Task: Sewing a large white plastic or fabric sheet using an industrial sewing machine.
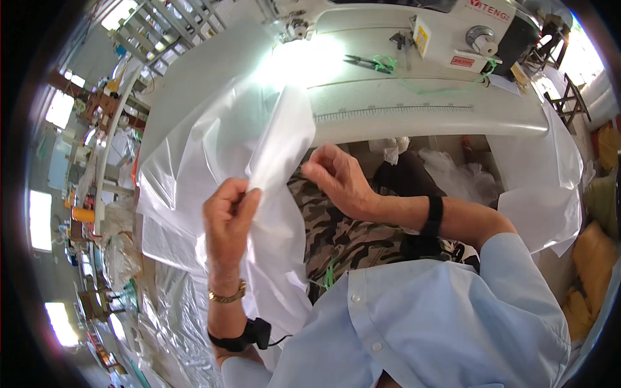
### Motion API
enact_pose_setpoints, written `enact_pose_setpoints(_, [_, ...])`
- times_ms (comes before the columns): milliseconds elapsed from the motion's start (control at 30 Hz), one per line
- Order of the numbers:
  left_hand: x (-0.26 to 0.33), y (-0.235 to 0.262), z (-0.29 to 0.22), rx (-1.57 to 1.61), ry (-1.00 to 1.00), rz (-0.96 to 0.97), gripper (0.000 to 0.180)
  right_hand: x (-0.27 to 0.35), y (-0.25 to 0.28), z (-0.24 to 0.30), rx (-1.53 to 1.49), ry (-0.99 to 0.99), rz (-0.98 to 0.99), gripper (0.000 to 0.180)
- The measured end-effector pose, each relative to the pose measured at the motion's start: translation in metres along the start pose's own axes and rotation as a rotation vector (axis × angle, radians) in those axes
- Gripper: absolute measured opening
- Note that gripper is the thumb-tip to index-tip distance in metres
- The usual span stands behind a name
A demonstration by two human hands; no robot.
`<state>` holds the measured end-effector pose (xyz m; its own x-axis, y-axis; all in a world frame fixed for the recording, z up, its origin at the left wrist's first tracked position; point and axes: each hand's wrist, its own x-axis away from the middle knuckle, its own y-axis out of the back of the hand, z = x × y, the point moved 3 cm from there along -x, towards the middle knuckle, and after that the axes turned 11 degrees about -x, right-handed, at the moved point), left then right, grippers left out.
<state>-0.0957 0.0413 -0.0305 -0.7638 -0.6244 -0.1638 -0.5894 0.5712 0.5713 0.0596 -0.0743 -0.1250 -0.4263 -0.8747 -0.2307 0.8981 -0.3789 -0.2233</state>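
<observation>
My left hand (pixel 229 216) pinches the folded edge of a white, translucent plastic sheet (pixel 278 139) between thumb and fingers. From there the folded strip runs up to the bright light under the sewing machine's needle area, where glare hides its end. The rest of the sheet spreads over the left of the table and hangs over my lap. My right hand (pixel 339 181) hovers just right of the strip, apart from it, with fingers curled in toward the thumb. What those fingers hold, if anything, is hidden.
The sewing machine's white head (pixel 462 39) with its handwheel (pixel 482 40) stands at the far right. Thread snips (pixel 369 63) lie on the machine table (pixel 414 123) by green thread, behind a printed ruler. More plastic sheet (pixel 543 187) hangs at right. A metal rack (pixel 169 29) stands far left.
</observation>
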Motion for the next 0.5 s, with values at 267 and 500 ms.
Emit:
enact_pose_setpoints(267, [-0.051, 0.026, -0.093, -0.405, -0.203, 0.139, 0.005, -0.108, -0.085, -0.051, 0.114, 0.308, 0.202, 0.039])
enact_pose_setpoints(500, [-0.025, -0.019, -0.085, -0.855, -0.593, 0.369, 0.008, -0.077, -0.081, -0.052, 0.367, 0.174, 0.571, 0.029])
